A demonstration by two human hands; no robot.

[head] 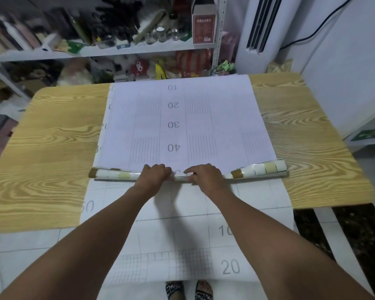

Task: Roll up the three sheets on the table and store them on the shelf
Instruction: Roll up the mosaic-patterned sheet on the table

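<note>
Right now both of my hands sit side by side on the middle of the tile-patterned roll (262,169), which lies across the desk (52,148) from left to right. My left hand (155,174) has its fingers curled over the top of the roll and grips it. My right hand (204,173), just beside it, does the same, with a short bare piece of the roll showing between the two. The roll's ends stick out past each hand and show white, cream and brown squares; both ends look wider than the pinched middle.

The roll is the near end of the top sheet (204,126). The rest of this sheet lies flat beyond my hands, white backing side up, with a faint grid and the printed numerals 10, 20, 30 and 40 reading upside down to me. It reaches the far edge of the desk.

A lower sheet (258,198) lies under it, also backing up. It shows in front of the roll, hangs over the near edge of the desk, and peeks out along the top sheet's left side. I cannot tell how many sheets are in the stack.

Behind the desk stands the shelf (139,48), crowded with blurred things, among them a red-labelled carton (204,27). A white air conditioner (243,50) stands to its right. My sandals (175,290) show at the bottom.
</note>
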